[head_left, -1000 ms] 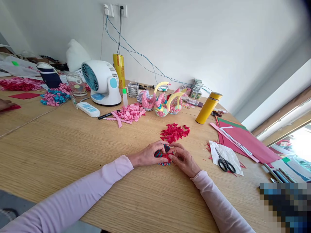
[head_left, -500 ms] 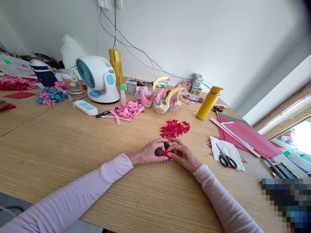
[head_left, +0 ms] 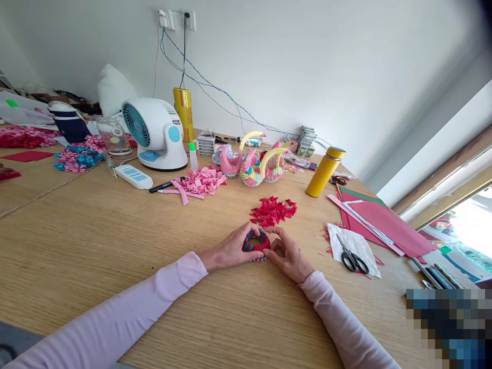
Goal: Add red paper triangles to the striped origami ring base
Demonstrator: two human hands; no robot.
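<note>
At the far left of the desk (head_left: 96, 230), around 9 to 10 o'clock from the hands, lie heaps of folded paper units: a red-pink heap (head_left: 23, 137) near the edge and a pink-and-blue heap (head_left: 79, 156) beside a white desk fan (head_left: 154, 133). A heap of pale pink units (head_left: 202, 180) sits at about 11 o'clock, with 3 finished paper swans (head_left: 251, 164) just behind it at 12 o'clock, which suggests what a completed piece looks like. The left hand (head_left: 230, 248) curls around the left side of a small ring of red and blue paper units (head_left: 255, 245), fingers pressed against its outer wall; the right hand (head_left: 286, 253) cups the right side, thumb and fingers closed on the rim. The ring rests on the desk between both hands, low and only a few rows tall, so by my judgement the build is at an early stage: a base is formed, but no body, neck or tail rises from it. A loose pile of red triangular units (head_left: 273, 210) waits just beyond at 12 to 1 o'clock, apparently unused stock. Farther right, at 2 to 3 o'clock, stand a yellow flask (head_left: 325, 171), scissors (head_left: 351, 259) on white paper, and uncut red sheets (head_left: 384, 220).
</note>
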